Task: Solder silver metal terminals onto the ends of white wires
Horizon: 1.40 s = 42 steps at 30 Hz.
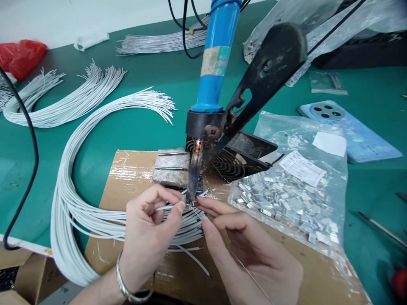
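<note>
A blue-handled soldering iron hangs in a black stand, its tip pointing down onto a cardboard sheet. My left hand pinches a thin white wire and holds its end at the iron's tip. My right hand pinches a fine strand of solder wire with thumb and forefinger just right of the tip. A curved bundle of white wires runs under both hands.
A clear bag of small metal terminals lies right of my hands. A phone rests on the green table. More white wire bundles lie at the back left, a red bag beyond. A black cable crosses the left.
</note>
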Each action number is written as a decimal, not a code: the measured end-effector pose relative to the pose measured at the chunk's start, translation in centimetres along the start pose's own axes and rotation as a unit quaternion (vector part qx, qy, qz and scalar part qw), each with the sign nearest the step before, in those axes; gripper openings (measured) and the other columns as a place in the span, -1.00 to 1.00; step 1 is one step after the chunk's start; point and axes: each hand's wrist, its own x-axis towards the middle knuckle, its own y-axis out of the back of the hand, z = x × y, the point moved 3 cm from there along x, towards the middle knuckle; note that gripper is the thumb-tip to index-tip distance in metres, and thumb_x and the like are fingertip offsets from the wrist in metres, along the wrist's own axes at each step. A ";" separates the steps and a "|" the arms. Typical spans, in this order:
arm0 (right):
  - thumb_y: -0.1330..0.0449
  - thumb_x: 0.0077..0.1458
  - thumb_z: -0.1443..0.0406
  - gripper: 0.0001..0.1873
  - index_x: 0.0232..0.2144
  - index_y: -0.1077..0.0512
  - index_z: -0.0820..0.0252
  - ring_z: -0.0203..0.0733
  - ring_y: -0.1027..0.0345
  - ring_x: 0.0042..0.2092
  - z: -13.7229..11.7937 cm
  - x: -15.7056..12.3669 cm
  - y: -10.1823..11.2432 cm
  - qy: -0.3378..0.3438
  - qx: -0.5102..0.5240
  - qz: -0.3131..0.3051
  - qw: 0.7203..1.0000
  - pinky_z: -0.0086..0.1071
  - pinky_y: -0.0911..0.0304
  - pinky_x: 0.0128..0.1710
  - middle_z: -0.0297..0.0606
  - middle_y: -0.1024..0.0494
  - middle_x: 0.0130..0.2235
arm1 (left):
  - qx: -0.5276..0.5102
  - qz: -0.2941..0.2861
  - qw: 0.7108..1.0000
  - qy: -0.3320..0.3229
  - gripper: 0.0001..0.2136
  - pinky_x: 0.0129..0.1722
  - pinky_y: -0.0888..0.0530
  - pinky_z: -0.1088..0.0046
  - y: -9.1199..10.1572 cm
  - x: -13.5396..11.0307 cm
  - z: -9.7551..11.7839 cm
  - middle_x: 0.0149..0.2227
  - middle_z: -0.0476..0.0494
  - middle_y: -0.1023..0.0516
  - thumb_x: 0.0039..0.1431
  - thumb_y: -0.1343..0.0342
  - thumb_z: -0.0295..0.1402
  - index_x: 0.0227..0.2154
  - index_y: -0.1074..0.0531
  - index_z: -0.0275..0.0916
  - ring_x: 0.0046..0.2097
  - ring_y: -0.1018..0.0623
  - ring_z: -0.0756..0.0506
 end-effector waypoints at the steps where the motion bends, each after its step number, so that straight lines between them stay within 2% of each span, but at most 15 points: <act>1: -0.35 0.10 0.31 -0.80 -0.54 -0.47 0.07 -0.29 -0.62 -0.16 0.0 0.0 0.0 0.003 -0.001 0.001 1.000 -0.52 -0.40 -0.07 -0.36 -0.73 -0.15 | -0.002 0.000 1.000 0.003 -0.89 -0.42 -0.42 0.62 0.0 0.0 0.0 -0.40 -0.07 -0.68 -0.05 -0.31 -0.46 -0.57 -0.49 -0.23 -0.42 -0.54 0.02; 6: -0.33 0.12 0.35 -0.79 -0.53 -0.47 0.07 -0.31 -0.64 -0.18 0.1 0.2 0.0 0.037 -0.003 -0.012 0.999 -0.55 -0.42 -0.10 -0.38 -0.74 -0.16 | -0.002 -0.001 1.000 0.008 -0.88 -0.42 -0.43 0.61 0.2 -0.3 -0.1 -0.39 -0.07 -0.68 -0.03 -0.31 -0.46 -0.58 -0.49 -0.23 -0.42 -0.54 0.02; 14: -0.34 0.12 0.33 -0.79 -0.54 -0.47 0.08 -0.36 -0.62 -0.18 -0.1 -0.1 -0.1 0.007 0.014 -0.003 1.000 -0.61 -0.38 -0.10 -0.40 -0.73 -0.15 | 0.004 0.008 1.000 0.015 -0.88 -0.46 -0.39 0.61 -0.1 -0.1 -0.1 -0.41 -0.07 -0.67 -0.05 -0.31 -0.44 -0.59 -0.49 -0.24 -0.46 -0.49 0.04; 19: -0.34 0.11 0.34 -0.80 -0.54 -0.47 0.10 -0.28 -0.63 -0.16 -0.1 -0.1 0.0 -0.001 0.013 -0.001 1.000 -0.54 -0.41 -0.10 -0.31 -0.73 -0.16 | 0.007 0.008 1.000 0.017 -0.88 -0.48 -0.37 0.60 -0.2 -0.1 0.0 -0.41 -0.07 -0.66 -0.05 -0.32 -0.44 -0.59 -0.48 -0.24 -0.46 -0.48 0.03; 28: -0.35 0.12 0.30 -0.81 -0.52 -0.49 0.04 -0.17 -0.63 -0.16 0.2 0.1 0.1 0.004 0.000 -0.012 1.000 -0.41 -0.44 -0.08 -0.31 -0.73 -0.15 | 0.011 -0.010 1.000 0.006 -0.89 -0.54 -0.29 0.60 0.0 -0.2 -0.1 -0.38 -0.09 -0.65 -0.02 -0.30 -0.46 -0.57 -0.49 -0.24 -0.46 -0.47 0.02; 34: -0.36 0.11 0.30 -0.79 -0.54 -0.47 0.08 -0.24 -0.62 -0.18 0.1 0.1 0.1 0.005 -0.004 -0.002 1.000 -0.48 -0.42 -0.09 -0.31 -0.73 -0.16 | 0.007 -0.010 1.000 0.006 -0.89 -0.52 -0.32 0.61 0.1 -0.2 -0.1 -0.37 -0.07 -0.64 -0.02 -0.30 -0.48 -0.57 -0.50 -0.24 -0.44 -0.48 0.03; 42: -0.38 0.10 0.27 -0.78 -0.55 -0.49 0.09 -0.20 -0.64 -0.23 0.1 0.2 0.1 0.017 -0.014 -0.001 1.000 -0.43 -0.46 -0.12 -0.26 -0.73 -0.17 | 0.008 -0.013 1.000 0.006 -0.89 -0.52 -0.32 0.60 0.1 -0.2 0.1 -0.39 -0.08 -0.64 -0.04 -0.31 -0.46 -0.58 -0.49 -0.24 -0.45 -0.47 0.02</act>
